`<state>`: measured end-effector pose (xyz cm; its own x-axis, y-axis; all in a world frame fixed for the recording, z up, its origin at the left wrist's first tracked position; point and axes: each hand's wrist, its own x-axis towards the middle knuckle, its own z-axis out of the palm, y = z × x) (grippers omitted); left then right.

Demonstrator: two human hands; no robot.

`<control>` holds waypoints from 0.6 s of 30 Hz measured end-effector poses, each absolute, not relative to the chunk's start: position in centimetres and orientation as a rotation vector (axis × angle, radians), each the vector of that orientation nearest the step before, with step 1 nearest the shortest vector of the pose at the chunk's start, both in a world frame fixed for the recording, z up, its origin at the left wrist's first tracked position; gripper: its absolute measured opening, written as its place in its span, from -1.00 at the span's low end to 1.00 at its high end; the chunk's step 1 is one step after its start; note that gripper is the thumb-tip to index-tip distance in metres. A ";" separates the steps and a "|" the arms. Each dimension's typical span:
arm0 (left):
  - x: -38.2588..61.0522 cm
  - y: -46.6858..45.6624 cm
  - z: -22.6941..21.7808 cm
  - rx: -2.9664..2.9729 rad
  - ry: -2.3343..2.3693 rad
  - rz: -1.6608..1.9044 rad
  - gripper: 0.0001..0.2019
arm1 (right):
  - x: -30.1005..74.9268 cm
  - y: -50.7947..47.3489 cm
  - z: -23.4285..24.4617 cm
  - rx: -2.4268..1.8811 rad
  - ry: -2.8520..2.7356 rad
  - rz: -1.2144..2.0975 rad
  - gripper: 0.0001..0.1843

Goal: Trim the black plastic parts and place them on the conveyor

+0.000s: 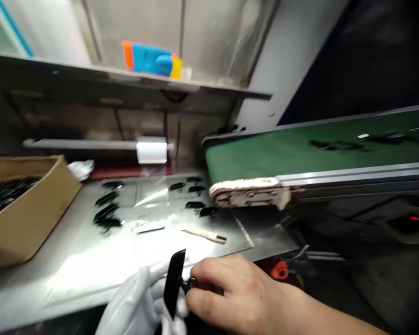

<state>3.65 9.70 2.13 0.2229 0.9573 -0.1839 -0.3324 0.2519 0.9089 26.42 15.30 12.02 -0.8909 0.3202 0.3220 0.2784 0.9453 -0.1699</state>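
Note:
At the bottom centre, my left hand [139, 302], in a white glove, holds a flat black plastic part [173, 281] upright. My bare right hand [237, 293] grips a small black piece at that part's right side, fingers closed on it. Both hands are at the near edge of the shiny metal table [91, 265]. Several more black parts [106, 211] lie on the table's left, and a few others [195, 197] rest near the conveyor's end.
A cardboard box [31, 209] with black parts stands at the left. A green conveyor belt [300, 153] comes in from the right carrying dark pieces. A pale stick [205, 235] lies mid-table. A white roll [152, 151] hangs behind, and a blue-orange object [152, 58] sits on the shelf.

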 end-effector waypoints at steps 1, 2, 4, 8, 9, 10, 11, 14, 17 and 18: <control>3.8 8.6 1.7 0.696 0.759 1.073 -0.36 | 25.6 14.6 10.9 -0.416 -2.725 0.289 -0.70; 3.9 7.6 1.3 0.565 0.654 1.102 -0.40 | 25.0 14.1 9.7 -0.402 -2.706 0.416 -0.74; 4.0 5.9 0.4 0.437 0.553 1.190 -0.48 | 24.0 13.8 7.3 -0.380 -2.631 0.693 -0.75; 4.0 3.0 -1.4 0.385 0.494 1.306 -0.58 | 22.7 12.4 3.2 -0.347 -2.418 1.113 -0.76; 4.0 2.4 -1.8 0.385 0.500 1.318 -0.59 | 22.5 11.8 2.4 -0.353 -2.370 1.179 -0.78; 4.1 1.9 -2.1 0.384 0.514 1.324 -0.59 | 22.3 11.1 1.6 -0.381 -2.324 1.226 -0.80; 4.1 1.5 -2.4 0.387 0.529 1.332 -0.58 | 22.2 10.3 0.9 -0.434 -2.274 1.269 -0.81; 4.3 0.6 -3.2 0.379 0.579 1.355 -0.53 | 22.1 8.4 -0.7 -0.717 -1.993 1.486 -0.82; 4.6 0.1 -3.5 0.361 0.640 1.349 -0.52 | 21.6 7.6 -1.7 -0.936 -1.603 1.837 -0.73; 4.7 0.0 -3.6 0.358 0.658 1.344 -0.52 | 21.3 7.6 -1.8 -0.957 -1.516 1.939 -0.70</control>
<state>4.69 0.03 -3.55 0.0846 0.9693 -0.2308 -0.7766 0.2092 0.5943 21.34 7.60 -1.80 -0.6308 0.7430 -0.2235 0.0376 -0.2584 -0.9653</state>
